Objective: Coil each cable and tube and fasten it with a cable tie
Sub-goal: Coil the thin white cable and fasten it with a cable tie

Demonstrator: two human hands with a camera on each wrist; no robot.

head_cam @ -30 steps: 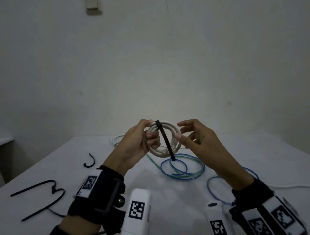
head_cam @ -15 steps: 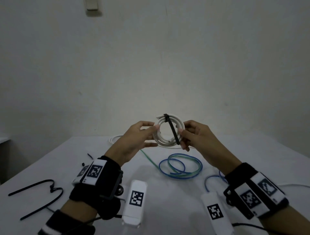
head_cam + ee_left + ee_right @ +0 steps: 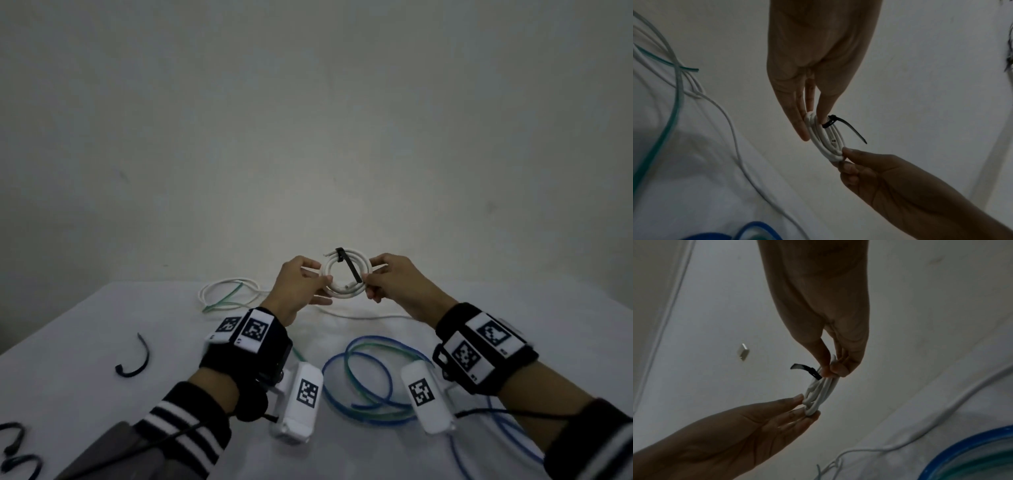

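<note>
A white cable coil [image 3: 346, 278] is held upright in the air above the white table [image 3: 102, 342]. A black cable tie [image 3: 350, 270] is cinched round its top, its tail slanting down across the ring. My left hand [image 3: 320, 281] pinches the coil's left side, and my right hand [image 3: 369, 279] pinches its right side. In the left wrist view, thumb and fingers [image 3: 801, 129] clamp the coil [image 3: 826, 141] beside the tie [image 3: 849, 128]. The right wrist view shows my right fingertips [image 3: 835, 369] gripping the coil [image 3: 821, 391] next to the tie head [image 3: 807, 369].
Blue and green tube loops [image 3: 370, 380] lie on the table between my forearms. A loose white cable with a green tube [image 3: 226, 291] lies at the back left. Spare black cable ties [image 3: 135, 363] lie at the left. A plain wall stands behind.
My right hand closed from open fingers near the tie's tail to a pinch on the coil's right side. Both hands carried the coil forward, away from me.
</note>
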